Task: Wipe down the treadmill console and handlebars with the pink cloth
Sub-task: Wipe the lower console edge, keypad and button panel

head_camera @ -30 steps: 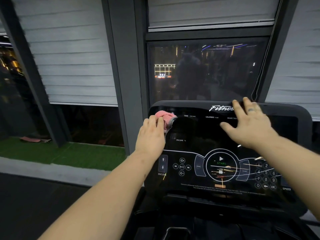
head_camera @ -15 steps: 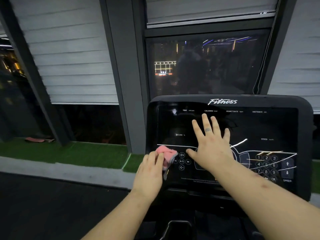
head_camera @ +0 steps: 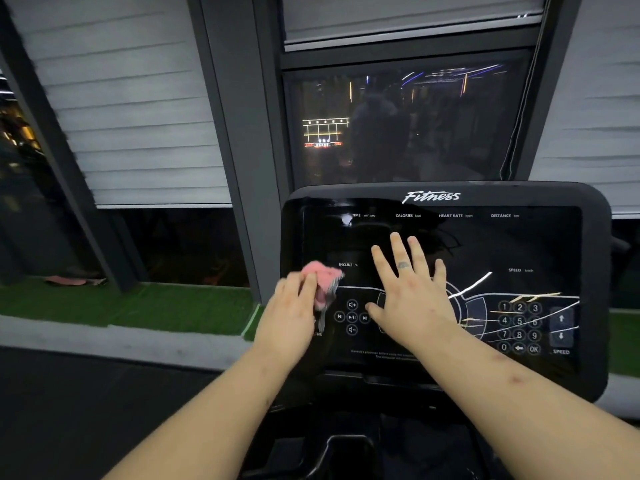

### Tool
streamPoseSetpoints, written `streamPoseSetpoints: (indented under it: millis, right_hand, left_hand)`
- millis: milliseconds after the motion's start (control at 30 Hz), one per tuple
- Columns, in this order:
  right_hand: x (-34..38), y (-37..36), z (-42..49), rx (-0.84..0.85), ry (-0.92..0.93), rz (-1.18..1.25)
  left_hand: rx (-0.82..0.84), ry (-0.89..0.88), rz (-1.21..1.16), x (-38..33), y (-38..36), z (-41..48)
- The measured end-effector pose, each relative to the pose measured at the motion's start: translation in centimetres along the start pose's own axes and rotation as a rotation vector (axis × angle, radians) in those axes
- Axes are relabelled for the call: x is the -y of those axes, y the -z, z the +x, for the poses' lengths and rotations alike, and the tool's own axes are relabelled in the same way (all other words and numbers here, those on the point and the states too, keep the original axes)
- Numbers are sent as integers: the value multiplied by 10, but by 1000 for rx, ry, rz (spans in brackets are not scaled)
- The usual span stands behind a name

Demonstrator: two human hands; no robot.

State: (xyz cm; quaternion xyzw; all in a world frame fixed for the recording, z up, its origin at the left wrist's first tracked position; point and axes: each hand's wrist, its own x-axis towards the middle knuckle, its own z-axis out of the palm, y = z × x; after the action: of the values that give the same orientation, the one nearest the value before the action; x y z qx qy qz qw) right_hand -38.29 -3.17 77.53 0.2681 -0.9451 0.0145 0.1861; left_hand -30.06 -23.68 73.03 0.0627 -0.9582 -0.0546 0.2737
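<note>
Cloth (head_camera: 320, 273) had crept up the left side of console (head_camera: 519, 244), L hand (head_camera: 289, 317) gripping it; R hand (head_camera: 414, 299) lay flat, fingers spread, mid-panel. Risk was palm or cloth pressing buttons (head_camera: 352, 317) & triggering sth.

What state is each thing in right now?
console: labels show, no readings.
pink cloth: bunched, against the console's left side.
left hand: grips the pink cloth.
right hand: fingers straight and spread over the panel's middle.
blinds: partly lowered.
</note>
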Motion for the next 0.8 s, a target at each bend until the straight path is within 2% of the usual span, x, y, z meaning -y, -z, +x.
streamPoseSetpoints:
  millis: [167,500,800]
  right_hand:
    - [-2,-3,-9,-28,21,17]
    - [-12,-26,-50,-34,37,62]
    - [-46,-25,-71,-9,-13,61]
  left_hand:
    - [-56,51,-5,-9,18,37]
    - [90,75,-98,-28,-40,-61]
    - [64,160,-87,-66,-42,-51]
